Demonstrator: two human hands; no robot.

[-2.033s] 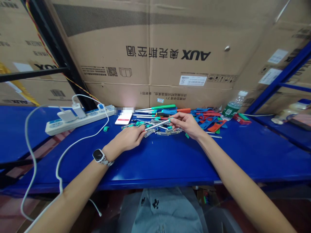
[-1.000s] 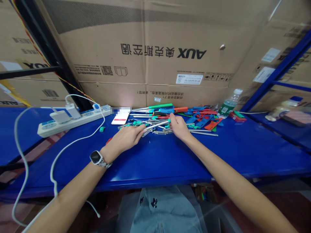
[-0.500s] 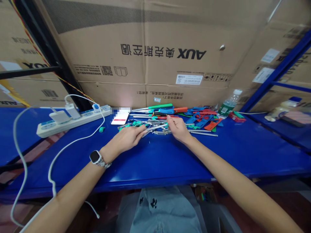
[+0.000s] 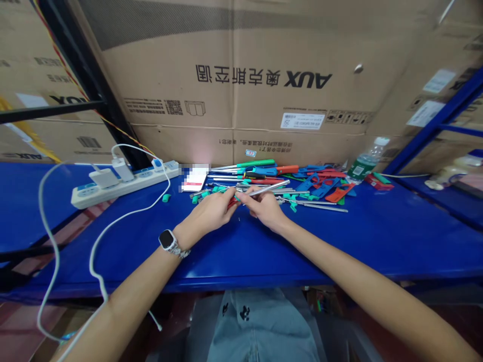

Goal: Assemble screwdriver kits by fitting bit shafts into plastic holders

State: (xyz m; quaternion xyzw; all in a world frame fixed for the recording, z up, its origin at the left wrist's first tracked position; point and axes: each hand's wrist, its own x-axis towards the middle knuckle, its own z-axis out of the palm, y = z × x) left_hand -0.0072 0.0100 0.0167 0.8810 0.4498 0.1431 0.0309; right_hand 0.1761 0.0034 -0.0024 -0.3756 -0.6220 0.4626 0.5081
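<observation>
A thin silver metal rod [image 4: 273, 187] slants up to the right above my right hand [image 4: 267, 210]. The fingers of that hand are closed on the rod, near its lower left end. Against it, my left hand [image 4: 214, 210] is closed on a small red piece [image 4: 233, 202], mostly hidden by the fingers. The fingertips of both hands meet, and a bit of green shows between them. Just beyond lie more metal rods [image 4: 324, 206] and small green plastic pieces [image 4: 293, 201], partly covered by my hands. A black-and-yellow handle [image 4: 254, 175] rests behind them.
Red and blue plastic pieces [image 4: 323, 186] are heaped to the right, beside a green-labelled bottle [image 4: 361, 167]. A phone [image 4: 194, 180] lies left of the rods. The power strip [image 4: 128, 186] has white cables hanging over the blue table [image 4: 302, 256]. A large cardboard box [image 4: 241, 45] stands behind.
The rod, earlier stretched between both hands, now points up to the right over my right hand. My hands have come together, and a red piece now shows at my left hand.
</observation>
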